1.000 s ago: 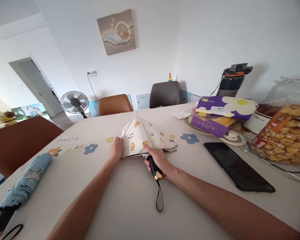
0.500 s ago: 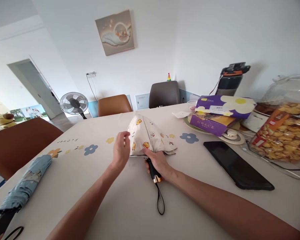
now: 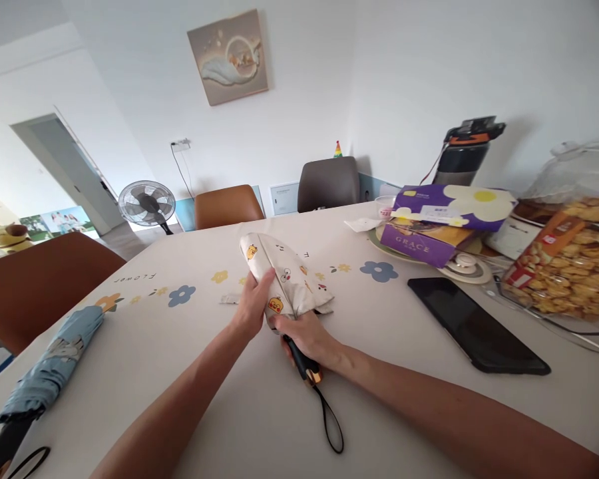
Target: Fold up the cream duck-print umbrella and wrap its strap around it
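A white folding umbrella (image 3: 290, 276) with yellow chick prints lies over the middle of the table, its canopy collapsed and partly loose on the right. My right hand (image 3: 307, 338) is closed around the canopy's base and the top of the black handle, thumb on the fabric. Gold trim and a black wrist loop hang at the handle's near end. On the canopy's left side, my left hand (image 3: 253, 303) grips the fabric, thumb on top and fingers hidden beneath. A small pale strap end (image 3: 228, 300) sticks out left of that hand.
A furled blue umbrella (image 3: 54, 362) lies at the left. To the right are a black phone (image 3: 472, 322), purple boxes (image 3: 419, 245), a dark bottle (image 3: 463, 156) and a snack container (image 3: 569, 266). Chairs and a fan (image 3: 148, 203) stand beyond the table (image 3: 190, 426).
My left hand has closed on the canopy's left side, where it was apart before. The canopy has turned and shifted left, narrowing under the hand, and the pale strap end now shows.
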`<state>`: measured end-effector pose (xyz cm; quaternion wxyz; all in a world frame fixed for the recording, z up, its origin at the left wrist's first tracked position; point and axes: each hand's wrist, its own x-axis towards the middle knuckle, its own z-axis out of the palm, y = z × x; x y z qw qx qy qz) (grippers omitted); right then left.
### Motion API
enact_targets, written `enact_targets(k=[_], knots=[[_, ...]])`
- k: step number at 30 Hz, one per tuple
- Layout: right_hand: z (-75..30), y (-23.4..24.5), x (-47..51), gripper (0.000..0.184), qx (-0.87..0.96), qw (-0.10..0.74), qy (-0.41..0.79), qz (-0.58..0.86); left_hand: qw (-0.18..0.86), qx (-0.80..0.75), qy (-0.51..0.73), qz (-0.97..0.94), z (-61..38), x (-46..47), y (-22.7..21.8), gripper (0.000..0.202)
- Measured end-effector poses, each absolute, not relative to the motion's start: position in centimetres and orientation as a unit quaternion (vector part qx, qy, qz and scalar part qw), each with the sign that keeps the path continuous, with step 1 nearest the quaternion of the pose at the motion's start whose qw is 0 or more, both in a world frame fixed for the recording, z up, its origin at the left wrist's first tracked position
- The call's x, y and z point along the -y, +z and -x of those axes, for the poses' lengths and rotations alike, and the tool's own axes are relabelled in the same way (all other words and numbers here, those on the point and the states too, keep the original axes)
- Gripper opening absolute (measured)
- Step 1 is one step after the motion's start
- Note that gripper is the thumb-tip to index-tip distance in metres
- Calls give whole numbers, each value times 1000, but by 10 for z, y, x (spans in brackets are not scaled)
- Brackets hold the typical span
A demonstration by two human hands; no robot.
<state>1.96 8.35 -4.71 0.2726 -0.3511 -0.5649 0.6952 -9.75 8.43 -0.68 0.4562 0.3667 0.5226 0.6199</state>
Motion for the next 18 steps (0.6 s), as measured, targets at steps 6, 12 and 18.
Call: enact_targets(k=[6, 12, 18], knots=[[-21, -39, -77, 17, 591, 241, 694, 332, 572, -440, 632, -282, 114, -90, -13, 48], [-18, -37, -74, 21, 549, 256, 716, 347, 583, -451, 625, -257, 120, -95, -17, 53], [-14, -40, -79, 34, 470, 267, 779, 317, 569, -458, 632, -258, 119, -96, -17, 52]])
